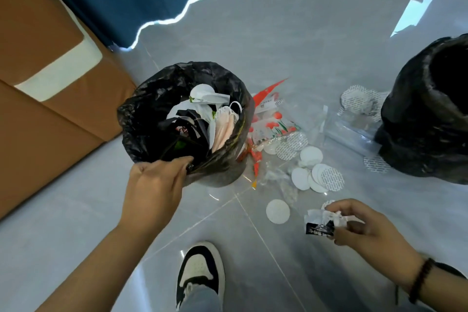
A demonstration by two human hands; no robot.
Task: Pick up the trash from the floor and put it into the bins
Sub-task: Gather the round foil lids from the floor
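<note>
Your left hand point(154, 185): fingers curled over the near rim of the black-lined bin point(141, 119), gripping the liner. Bin holds face masks point(222, 126) and paper scraps. Your right hand point(364, 225): pinching a crumpled wrapper point(320, 223), held above the floor point(76, 223). Between the bins: white round discs point(317, 177), a tulip-printed bag point(273, 124), clear plastic film point(347, 129). Second black-lined bin point(410, 119) at right.
</note>
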